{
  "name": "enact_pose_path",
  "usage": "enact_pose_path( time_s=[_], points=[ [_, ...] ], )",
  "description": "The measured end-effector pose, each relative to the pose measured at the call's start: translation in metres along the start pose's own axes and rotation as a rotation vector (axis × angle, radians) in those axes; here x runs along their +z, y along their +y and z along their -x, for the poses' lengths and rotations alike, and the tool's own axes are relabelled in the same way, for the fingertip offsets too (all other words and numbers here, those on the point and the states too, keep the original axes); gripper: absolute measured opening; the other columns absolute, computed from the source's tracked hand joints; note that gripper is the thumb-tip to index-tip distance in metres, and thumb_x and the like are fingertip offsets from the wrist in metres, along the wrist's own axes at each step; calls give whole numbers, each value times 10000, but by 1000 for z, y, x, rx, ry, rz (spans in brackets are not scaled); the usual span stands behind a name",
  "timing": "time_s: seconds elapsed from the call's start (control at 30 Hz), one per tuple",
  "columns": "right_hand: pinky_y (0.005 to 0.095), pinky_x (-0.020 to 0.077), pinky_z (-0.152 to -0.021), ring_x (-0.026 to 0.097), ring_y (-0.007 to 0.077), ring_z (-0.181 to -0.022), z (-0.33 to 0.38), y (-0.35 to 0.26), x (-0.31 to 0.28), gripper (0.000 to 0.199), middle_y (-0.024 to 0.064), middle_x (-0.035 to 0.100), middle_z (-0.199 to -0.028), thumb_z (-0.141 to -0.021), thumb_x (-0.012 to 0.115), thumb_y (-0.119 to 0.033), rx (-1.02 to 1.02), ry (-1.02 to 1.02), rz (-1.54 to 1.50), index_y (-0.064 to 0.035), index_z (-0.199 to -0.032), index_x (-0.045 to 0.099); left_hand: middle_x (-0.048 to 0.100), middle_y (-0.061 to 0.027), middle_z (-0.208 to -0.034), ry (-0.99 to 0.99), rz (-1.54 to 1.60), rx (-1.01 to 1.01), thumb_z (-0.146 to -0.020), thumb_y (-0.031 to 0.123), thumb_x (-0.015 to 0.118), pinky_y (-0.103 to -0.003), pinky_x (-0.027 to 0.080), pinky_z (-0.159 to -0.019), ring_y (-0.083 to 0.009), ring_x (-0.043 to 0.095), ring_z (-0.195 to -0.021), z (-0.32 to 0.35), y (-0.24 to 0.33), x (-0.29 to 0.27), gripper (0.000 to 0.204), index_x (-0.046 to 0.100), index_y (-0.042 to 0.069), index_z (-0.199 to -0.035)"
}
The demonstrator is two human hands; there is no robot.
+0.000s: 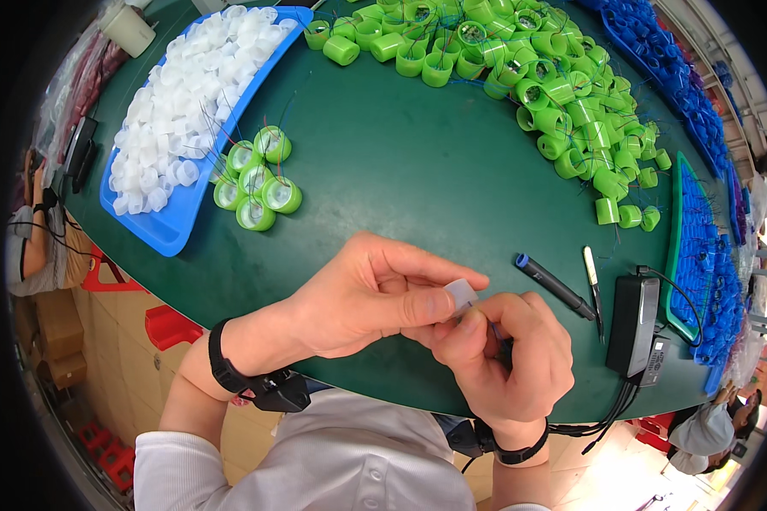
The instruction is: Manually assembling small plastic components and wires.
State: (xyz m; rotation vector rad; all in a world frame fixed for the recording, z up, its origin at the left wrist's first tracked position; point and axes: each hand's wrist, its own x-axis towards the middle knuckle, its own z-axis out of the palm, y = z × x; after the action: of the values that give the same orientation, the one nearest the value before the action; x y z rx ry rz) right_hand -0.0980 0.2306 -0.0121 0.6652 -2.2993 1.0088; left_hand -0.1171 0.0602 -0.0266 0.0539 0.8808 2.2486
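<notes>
Over the near edge of the table my left hand (358,298) pinches a small translucent white plastic cap (461,294) between thumb and fingers. My right hand (516,353) is closed right beside it, thumb against curled fingers, at the cap's lower edge. What those fingers hold is mostly hidden; a bit of something dark bluish shows under them. Beyond my left hand stands a small group of green cylindrical housings (254,178) with whitish tops and thin wires. To the right of my hands lie a black marker with a blue end (556,286) and a slim white-and-dark hand tool (593,289).
A blue tray (166,234) heaped with white caps (187,102) stands at the left. Many green housings with wires (562,94) cover the far right. Blue parts (699,281) fill trays along the right edge. A black power adapter (632,324) with cables sits near right.
</notes>
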Motion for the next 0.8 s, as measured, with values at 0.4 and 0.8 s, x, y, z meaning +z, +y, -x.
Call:
enact_pose_path(
  time_s=[0.4,0.8],
  points=[
    [243,398,-400,494,145,-471,0,-2,-3,163,30,529,-586,-770,684,-33,49,-19,8,32,-862,566,608,-183,-1072,-26,7,-21,-906,136,589,-365,533,-873,-238,616,-1000,0,0,1,415,491,-123,-1215],
    [227,352,-384,430,120,-448,2,0,3,151,37,568,-625,-742,691,9,106,6,-82,39,-826,570,601,-212,-1087,6,0,-37,-925,110,547,-394,535,-873,-281,615,-1013,0,3,1,385,480,-134,-1216]
  ],
)
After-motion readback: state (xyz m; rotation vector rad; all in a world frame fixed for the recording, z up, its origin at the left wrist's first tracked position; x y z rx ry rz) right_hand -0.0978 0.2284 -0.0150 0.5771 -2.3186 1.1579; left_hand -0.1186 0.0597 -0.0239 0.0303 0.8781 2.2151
